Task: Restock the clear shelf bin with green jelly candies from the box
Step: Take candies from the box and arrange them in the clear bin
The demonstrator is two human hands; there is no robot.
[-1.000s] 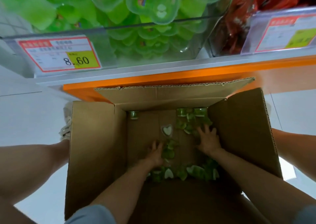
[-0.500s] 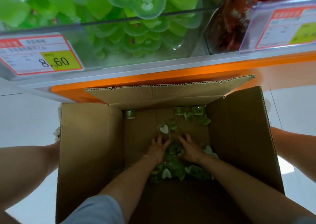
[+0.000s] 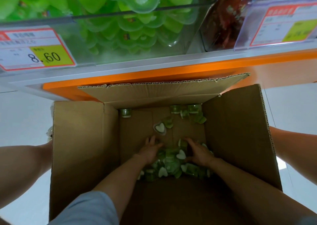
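Both hands are down on the floor of the cardboard box [image 3: 82,139]. The left hand [image 3: 150,150] sits at 9 o'clock of a heap of green jelly candies [image 3: 169,161] and the right hand [image 3: 199,153] at 3 o'clock, palms inward, placed, I'd say, to scoop the heap up together. Each grip is wide, fingers loose against the candies. A few strays [image 3: 188,112] lie toward 12 o'clock. Overhead at 12 o'clock, the clear shelf bin [image 3: 120,27] looks well filled.
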